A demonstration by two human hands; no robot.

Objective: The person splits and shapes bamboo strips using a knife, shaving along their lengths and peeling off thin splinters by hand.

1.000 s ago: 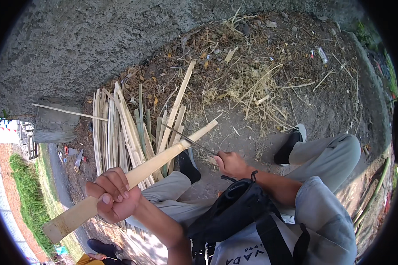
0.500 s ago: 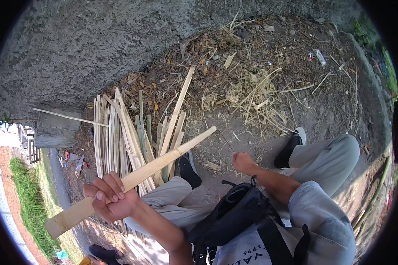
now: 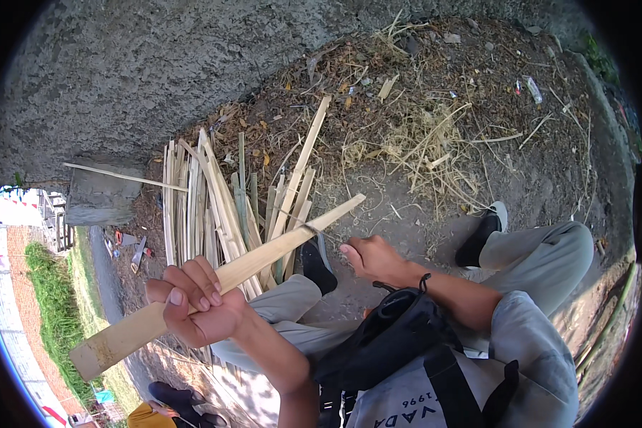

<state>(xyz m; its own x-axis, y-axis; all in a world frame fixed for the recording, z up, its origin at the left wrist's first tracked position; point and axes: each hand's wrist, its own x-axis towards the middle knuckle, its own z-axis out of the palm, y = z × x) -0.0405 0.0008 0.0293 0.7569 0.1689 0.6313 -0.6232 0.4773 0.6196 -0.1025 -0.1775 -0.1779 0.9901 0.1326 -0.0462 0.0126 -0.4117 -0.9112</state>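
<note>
My left hand (image 3: 203, 307) is wrapped round a long pale bamboo slat (image 3: 271, 250). The slat slopes from its broad squared end at the lower left up to a narrow tip in front of my right hand. My right hand (image 3: 378, 258) is closed in a fist beside that tip, with the grip inside it hidden. From its direction, a thin dark knife blade (image 3: 311, 227) lies across the upper part of the slat and seems to touch it. Past the slat, a heap of split bamboo strips (image 3: 185, 185) lies next to my shoe.
A rough grey wall (image 3: 157, 71) rises at the far left, with a concrete block (image 3: 103, 192) at its foot. Pale shavings (image 3: 431, 153) litter the ground ahead. Tools (image 3: 137, 253) lie left of the heap. Another person's dark shoe (image 3: 175, 399) shows at lower left.
My right hand has moved left toward the slat. The blade, earlier pointing up and away from the slat, now crosses it. My left hand keeps its hold.
</note>
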